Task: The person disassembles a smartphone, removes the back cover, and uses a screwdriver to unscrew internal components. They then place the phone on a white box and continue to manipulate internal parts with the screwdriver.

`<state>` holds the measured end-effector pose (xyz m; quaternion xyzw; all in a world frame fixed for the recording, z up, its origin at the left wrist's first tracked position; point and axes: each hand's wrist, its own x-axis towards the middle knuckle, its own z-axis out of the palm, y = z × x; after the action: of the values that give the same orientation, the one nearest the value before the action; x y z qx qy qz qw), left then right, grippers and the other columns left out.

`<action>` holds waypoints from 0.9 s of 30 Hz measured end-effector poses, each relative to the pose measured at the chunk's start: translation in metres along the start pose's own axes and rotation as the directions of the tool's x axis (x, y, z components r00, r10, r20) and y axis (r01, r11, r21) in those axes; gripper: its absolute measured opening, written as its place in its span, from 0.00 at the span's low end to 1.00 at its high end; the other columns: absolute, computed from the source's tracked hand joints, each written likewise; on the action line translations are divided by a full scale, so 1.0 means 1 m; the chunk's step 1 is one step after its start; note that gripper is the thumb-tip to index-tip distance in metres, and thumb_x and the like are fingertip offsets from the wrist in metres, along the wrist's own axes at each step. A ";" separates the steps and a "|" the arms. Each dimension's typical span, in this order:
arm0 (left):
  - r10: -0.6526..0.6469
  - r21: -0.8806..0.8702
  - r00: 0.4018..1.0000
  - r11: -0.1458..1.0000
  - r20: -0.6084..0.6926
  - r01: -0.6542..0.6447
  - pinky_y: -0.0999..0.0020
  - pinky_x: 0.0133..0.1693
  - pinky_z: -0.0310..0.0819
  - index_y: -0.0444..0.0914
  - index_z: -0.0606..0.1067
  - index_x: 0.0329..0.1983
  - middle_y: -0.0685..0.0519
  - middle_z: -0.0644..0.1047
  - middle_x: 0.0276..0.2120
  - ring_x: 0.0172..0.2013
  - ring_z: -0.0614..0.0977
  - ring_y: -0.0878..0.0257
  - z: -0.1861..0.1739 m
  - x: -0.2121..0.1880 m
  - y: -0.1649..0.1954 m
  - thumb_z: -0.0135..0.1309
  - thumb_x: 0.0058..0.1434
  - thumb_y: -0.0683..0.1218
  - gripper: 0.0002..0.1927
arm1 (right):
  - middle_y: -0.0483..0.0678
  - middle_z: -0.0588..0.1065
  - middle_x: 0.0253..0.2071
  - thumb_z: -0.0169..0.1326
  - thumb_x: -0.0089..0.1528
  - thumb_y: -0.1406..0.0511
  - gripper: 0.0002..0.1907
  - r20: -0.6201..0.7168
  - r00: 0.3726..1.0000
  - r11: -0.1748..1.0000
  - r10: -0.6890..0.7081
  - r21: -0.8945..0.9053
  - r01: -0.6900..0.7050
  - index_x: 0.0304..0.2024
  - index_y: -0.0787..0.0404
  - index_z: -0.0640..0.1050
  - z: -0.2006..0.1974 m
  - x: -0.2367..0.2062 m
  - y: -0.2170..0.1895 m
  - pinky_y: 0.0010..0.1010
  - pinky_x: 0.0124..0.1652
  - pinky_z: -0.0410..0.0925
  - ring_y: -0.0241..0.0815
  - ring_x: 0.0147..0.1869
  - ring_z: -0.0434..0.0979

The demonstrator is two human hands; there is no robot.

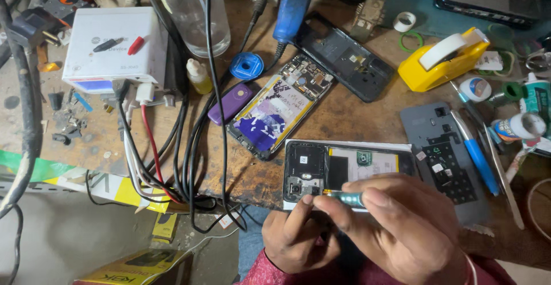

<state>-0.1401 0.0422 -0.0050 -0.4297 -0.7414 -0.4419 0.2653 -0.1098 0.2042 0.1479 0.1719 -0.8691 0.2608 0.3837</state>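
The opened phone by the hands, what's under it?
A white sheet lies under the opened phone, its edges showing along the top and left. Beneath that is the wooden bench. The hands cover the phone's near edge, so what lies under there is hidden.

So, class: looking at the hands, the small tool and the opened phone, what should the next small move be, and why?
Probably lower the teal screwdriver tip onto the opened phone near its camera end. The right hand pinches the tool lying almost flat, the left hand steadies its tip at the phone's near edge, and the tip does not look seated on anything.
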 end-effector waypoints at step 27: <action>-0.354 -0.259 0.919 0.884 0.173 0.389 0.66 0.51 0.76 0.31 0.66 0.62 0.34 0.66 0.67 0.64 0.76 0.47 -0.056 -0.076 -0.103 0.50 0.69 0.48 0.23 | 0.55 0.77 0.54 0.54 0.70 0.61 0.20 0.378 0.898 0.947 0.226 0.132 -0.294 0.62 0.59 0.68 0.021 -0.025 -0.015 0.46 0.50 0.77 0.54 0.55 0.83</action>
<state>-0.1921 -0.0627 -0.0819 -0.3396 -0.7522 -0.5610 0.0646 -0.0985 0.1825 0.1216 0.1332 -0.9114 0.3539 0.1626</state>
